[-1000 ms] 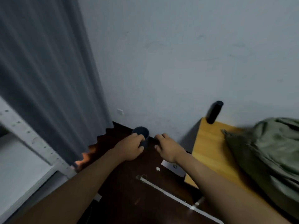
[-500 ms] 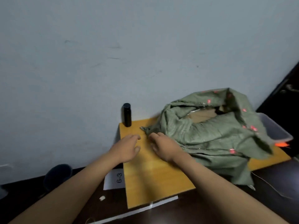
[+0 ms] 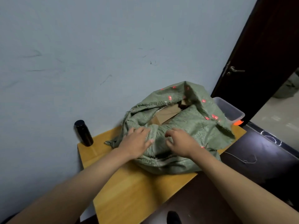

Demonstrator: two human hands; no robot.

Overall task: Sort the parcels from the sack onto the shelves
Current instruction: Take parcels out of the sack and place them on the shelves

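A green woven sack with red marks lies crumpled on a wooden table. Its mouth gapes at the far side, and a brown cardboard parcel shows inside. My left hand rests on the near fold of the sack with its fingers fairly straight. A little to the right, my right hand has its fingers curled into the same fold of fabric. The rest of the sack's contents are hidden. No shelf is in view.
A black bottle stands at the table's far left corner by the wall. A clear plastic bin sits behind the sack. A dark door is at the right. White string lies on the dark floor.
The view swung right, from the shelf corner and curtain to the table. Both hands moved from the table's bare left part onto the sack.
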